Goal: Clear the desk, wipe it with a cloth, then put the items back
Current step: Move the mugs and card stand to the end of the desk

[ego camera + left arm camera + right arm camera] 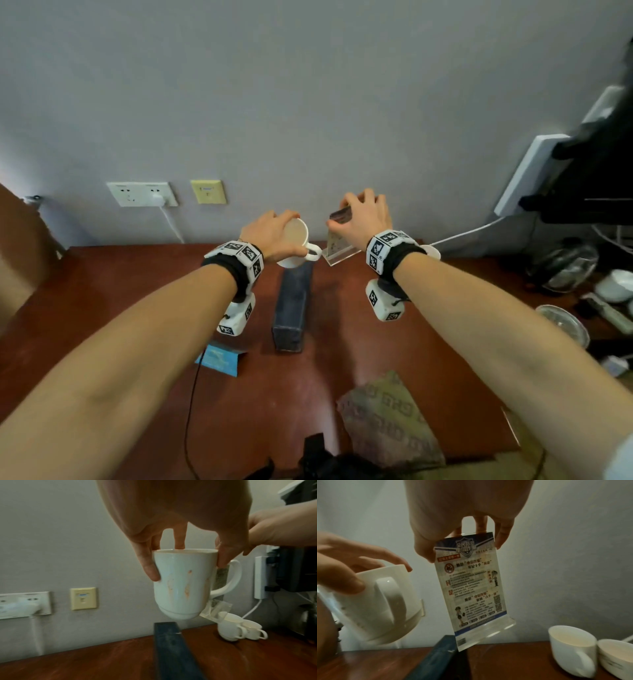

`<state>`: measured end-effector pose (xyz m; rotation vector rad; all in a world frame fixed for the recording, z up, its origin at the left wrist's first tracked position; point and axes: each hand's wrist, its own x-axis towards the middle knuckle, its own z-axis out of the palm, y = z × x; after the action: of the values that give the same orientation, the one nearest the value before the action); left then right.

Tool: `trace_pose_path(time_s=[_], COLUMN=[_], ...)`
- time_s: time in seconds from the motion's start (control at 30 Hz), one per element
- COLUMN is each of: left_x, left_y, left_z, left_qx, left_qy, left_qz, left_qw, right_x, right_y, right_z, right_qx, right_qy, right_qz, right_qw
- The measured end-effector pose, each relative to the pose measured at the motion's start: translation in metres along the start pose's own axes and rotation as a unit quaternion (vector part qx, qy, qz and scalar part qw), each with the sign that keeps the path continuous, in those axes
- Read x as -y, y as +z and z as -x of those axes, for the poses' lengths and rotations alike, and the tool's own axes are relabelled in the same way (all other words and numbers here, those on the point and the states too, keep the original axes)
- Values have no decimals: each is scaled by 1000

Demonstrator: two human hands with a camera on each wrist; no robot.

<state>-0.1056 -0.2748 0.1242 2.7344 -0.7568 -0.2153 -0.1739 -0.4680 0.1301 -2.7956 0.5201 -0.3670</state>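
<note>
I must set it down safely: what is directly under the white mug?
The white mug, gripped by its rim, hangs over the long dark box on the desk. The box's underside is hidden.

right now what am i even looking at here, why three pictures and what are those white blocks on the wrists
A person is working with bare hands, no machine. The white blocks are wrist-worn cameras; the wide picture comes from a head camera, the other two look along each hand. The left hand holds a white mug by its rim, in the air. The right hand holds a clear sign stand by its top edge, also lifted. On the wooden desk lie a dark long box, two small cups and a cloth.
</note>
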Motion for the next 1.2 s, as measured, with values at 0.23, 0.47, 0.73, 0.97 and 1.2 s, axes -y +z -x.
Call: trace_pose_path(time_s=[0.23,0.47,0.73,0.97,1.2], left_x=[-88,-147,-179,-187,-196], left_y=[49,108,164,202,225], left_z=[-25,-43,-65,-92,-110], left_qx=[34,71,121,160,184], left_qy=[21,31,22,25,39], left_qz=[-18,-17,-12,-21,-23], left_qw=[999,997,992,987,982], right_x=[-119,-208,-266,-291,-300], right_y=[-9,3,30,49,61], right_z=[11,32,37,29,15], right_qx=[12,38,88,135,147], right_qy=[75,120,139,115,100], right_qz=[-11,10,-2,-9,-66], right_qw=[997,992,986,984,982])
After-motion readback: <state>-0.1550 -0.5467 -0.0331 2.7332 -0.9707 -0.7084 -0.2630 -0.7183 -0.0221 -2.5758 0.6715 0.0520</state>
